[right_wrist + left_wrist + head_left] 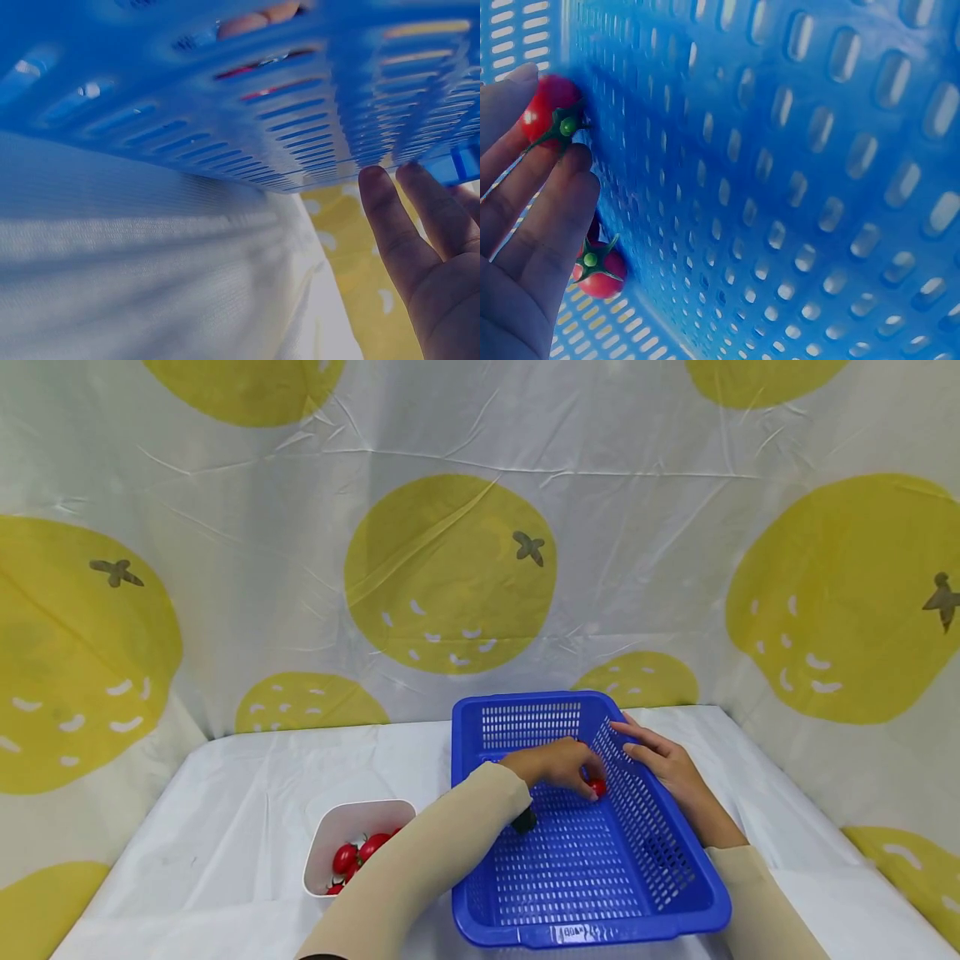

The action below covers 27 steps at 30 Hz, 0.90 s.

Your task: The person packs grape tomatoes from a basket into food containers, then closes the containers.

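A red cherry tomato [551,112] with a green calyx is pinched between the thumb and fingers of my left hand [558,764], which reaches down inside the blue plastic basket [577,933] beside its right wall. Below those fingers, in the left wrist view, a second cherry tomato [600,274] lies against the same wall. My right hand [671,768] is at the basket's right side, its fingertips over the rim in the head view. From the right wrist view, its fingers [390,225] look straight and touch the slotted plastic.
To the left of the basket, a white square container [318,852] holds several red tomatoes [367,847], partly hidden by my left sleeve. A dark object [525,820] shows beneath my left wrist. White cloth [247,810] covers the table, and a fruit-printed curtain [622,585] hangs behind.
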### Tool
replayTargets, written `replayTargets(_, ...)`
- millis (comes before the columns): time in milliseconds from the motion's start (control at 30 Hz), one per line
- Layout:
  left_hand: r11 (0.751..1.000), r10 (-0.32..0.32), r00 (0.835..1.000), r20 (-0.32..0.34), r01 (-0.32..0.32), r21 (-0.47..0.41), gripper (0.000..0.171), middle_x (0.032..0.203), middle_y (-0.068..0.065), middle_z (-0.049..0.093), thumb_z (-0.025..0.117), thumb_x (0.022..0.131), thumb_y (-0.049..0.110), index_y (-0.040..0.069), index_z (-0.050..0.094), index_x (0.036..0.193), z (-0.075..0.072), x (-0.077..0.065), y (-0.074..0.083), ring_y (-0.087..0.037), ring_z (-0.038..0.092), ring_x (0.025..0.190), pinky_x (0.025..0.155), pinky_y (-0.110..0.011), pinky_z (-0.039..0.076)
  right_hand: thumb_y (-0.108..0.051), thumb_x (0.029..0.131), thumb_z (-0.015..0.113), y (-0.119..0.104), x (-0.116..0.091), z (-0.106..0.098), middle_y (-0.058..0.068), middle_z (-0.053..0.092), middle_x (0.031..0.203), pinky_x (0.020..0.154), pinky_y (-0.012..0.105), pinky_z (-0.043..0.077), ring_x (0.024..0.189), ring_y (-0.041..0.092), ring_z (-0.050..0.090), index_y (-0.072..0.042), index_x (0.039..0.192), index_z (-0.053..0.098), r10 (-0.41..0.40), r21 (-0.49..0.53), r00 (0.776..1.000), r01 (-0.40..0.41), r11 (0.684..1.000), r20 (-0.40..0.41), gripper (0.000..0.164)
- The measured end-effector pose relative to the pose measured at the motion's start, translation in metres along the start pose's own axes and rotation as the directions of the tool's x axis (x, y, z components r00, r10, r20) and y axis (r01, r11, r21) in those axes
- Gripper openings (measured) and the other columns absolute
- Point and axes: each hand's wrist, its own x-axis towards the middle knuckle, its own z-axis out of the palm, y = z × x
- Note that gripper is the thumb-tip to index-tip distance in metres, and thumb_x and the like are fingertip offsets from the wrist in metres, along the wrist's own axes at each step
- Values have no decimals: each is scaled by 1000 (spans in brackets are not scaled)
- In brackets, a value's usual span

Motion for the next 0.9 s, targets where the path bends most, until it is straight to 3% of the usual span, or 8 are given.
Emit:
replayTargets(500,998,-58,998,32,59,-26,28,99,7,70,75,85,20,15,71,112,2,0,3,-1,62,89,82,-12,45,-22,100,54,2,-1,1,12,23,157,94,7,36,143,35,19,-1,141,46,1,25,1000,-1,1000,13,47)
replayTargets(900,998,-26,999,31,24,61,31,101,11,69,74,85,33,20,72,113,4,5,5,1,59,90,82,-11,43,-19,100,52,2,0,0,11,22,158,94,9,38,143,35,19,-2,141,47,-3,38,1000,2,999,19,44)
